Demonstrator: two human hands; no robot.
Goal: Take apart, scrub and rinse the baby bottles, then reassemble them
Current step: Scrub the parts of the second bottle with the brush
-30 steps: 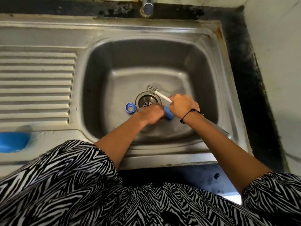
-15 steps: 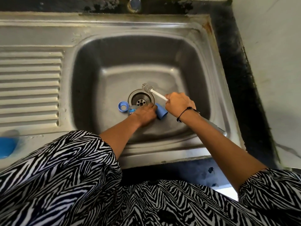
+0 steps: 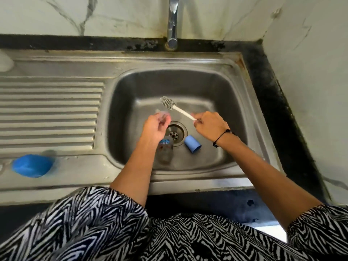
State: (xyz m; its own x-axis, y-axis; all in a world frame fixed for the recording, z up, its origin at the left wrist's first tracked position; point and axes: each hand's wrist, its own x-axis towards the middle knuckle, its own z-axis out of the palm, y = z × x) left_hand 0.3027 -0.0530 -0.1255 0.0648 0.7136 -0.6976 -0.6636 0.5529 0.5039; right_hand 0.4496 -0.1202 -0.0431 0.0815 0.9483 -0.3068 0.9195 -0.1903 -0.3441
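Right hand (image 3: 210, 127) is gripping the brush (image 3: 177, 108) handle; left hand (image 3: 155, 127) is pinching a clear part (blurred). Bottle (image 3: 165, 149) and blue cap (image 3: 192, 144) are lying beside the drain (image 3: 176, 133), sink (image 3: 235, 113) walls well apart.

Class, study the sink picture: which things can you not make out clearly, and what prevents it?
- Head view: the small clear part in the left hand is motion-blurred, identity unclear.
- Clear plastic bottle body lying in the steel sink: partly hidden by the left forearm.
- White-handled bottle brush: handle end hidden inside the right hand.
- Chrome tap: top cut off.
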